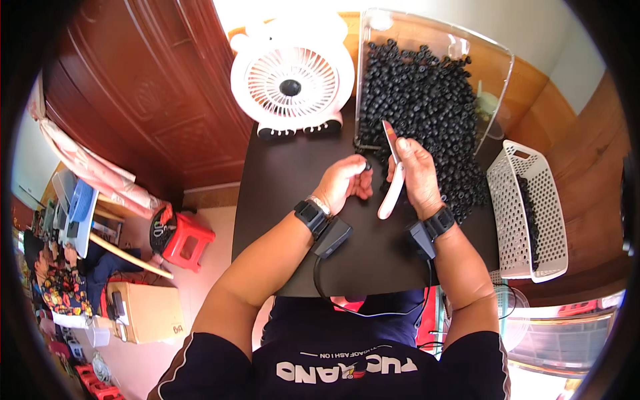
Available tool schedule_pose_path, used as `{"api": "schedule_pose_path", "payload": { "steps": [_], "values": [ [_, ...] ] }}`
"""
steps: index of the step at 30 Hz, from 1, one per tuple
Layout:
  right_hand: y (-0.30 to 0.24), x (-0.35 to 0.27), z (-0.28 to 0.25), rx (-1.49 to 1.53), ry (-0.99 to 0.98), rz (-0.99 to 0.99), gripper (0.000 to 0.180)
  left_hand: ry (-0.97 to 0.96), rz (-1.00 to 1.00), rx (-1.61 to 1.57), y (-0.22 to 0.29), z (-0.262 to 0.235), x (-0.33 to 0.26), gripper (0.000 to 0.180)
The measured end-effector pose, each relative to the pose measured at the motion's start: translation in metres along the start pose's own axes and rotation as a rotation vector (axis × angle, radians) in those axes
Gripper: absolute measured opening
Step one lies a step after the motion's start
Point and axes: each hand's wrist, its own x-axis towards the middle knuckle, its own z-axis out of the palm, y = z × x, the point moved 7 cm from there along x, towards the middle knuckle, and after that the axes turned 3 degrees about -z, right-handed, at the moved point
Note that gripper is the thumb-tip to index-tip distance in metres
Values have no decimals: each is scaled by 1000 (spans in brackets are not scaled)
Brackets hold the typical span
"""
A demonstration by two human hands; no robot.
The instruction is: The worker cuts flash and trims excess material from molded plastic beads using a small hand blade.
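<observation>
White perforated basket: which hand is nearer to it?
Right. The right hand, gripping the white-handled knife, is left of the basket, with loose black pieces between them. The left hand, pinching a small black piece, is farther left.

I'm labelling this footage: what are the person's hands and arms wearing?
The left hand and right hand are gloveless. Each wrist has a black strap and dark boxy device trailing thin cable. The short dark sleeves have pale piping.
</observation>
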Motion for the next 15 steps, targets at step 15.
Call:
{"api": "schedule_pose_path", "payload": {
  "steps": [15],
  "values": [
    [0, 3, 2, 94, -54, -11, 31, -277, -31, -101, 12, 36, -3, 24]
  ]
}}
